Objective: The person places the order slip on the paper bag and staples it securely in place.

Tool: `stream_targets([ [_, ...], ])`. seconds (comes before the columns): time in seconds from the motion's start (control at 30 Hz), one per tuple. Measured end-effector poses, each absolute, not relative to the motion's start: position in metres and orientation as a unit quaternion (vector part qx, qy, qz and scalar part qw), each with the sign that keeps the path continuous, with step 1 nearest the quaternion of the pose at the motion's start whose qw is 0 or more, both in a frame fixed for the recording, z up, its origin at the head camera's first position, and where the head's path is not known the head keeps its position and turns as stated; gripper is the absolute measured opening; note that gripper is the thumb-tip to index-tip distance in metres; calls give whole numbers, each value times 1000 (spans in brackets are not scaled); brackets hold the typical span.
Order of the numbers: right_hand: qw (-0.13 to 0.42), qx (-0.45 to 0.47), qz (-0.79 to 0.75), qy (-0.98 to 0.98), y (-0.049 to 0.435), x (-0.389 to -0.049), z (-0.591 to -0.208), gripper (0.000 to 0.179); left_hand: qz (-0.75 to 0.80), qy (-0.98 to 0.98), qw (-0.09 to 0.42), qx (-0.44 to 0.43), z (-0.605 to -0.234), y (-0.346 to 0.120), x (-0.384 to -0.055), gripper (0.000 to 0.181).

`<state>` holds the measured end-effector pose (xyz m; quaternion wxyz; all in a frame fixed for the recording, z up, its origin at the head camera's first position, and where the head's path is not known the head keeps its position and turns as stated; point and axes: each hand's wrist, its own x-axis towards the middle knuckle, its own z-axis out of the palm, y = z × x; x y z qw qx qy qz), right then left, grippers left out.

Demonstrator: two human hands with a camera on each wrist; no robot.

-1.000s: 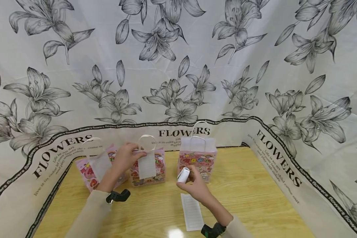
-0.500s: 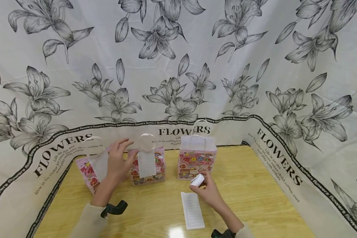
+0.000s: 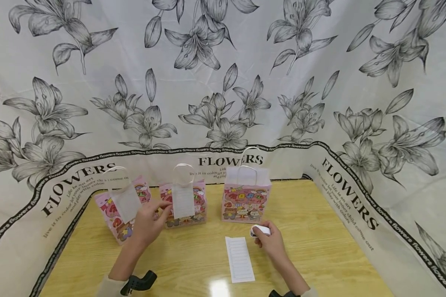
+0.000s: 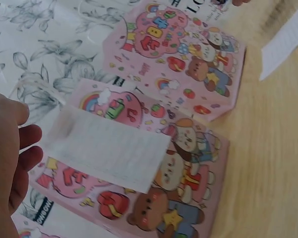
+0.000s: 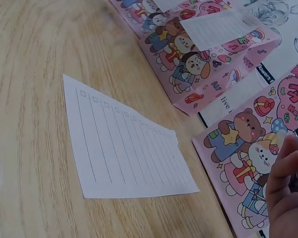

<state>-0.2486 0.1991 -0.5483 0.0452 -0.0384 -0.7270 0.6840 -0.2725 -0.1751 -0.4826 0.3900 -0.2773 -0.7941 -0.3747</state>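
My left hand (image 3: 150,220) hovers beside the middle pink paper bag (image 3: 200,200), fingers loosely bent and holding nothing. On that bag's front hangs a lined paper slip (image 3: 183,201), its top near the white handle. Another slip (image 3: 126,205) hangs on the tilted left bag (image 3: 113,218). In my right hand (image 3: 273,241) I grip a small white object (image 3: 262,230) with dark parts, like a mini stapler. It is partly cut off in the right wrist view. A loose lined slip (image 5: 124,148) with small checkboxes lies flat on the table, left of this hand.
The right-hand pink bag (image 3: 245,202) stands upright behind my right hand, with no slip showing on its front. All the bags line the back of the wooden table (image 3: 312,255). A flower-printed cloth (image 3: 223,103) closes off the back and sides.
My left hand has come off the top of the middle bag, moving down and left. My right hand, still gripping the white object, has moved right and nearer, away from the right bag.
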Motion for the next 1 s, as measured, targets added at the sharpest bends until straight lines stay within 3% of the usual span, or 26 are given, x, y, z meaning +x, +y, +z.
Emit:
stream_targets([
  [0.17, 67, 0, 681, -730, 205, -247, -554, 37, -384, -806, 358, -273, -501, -178, -266, 20],
  [0.37, 119, 29, 627, -769, 220, -249, -563, 29, -391, -825, 328, -243, -526, -170, -259, 22],
  [0.8, 154, -15, 468, -870, 249, -246, -577, 30, -455, -866, 126, -165, -569, -143, -248, 6],
  [1.0, 155, -32, 454, -877, 259, -241, -584, 30, -448, -871, 80, -184, -581, -137, -243, 10],
])
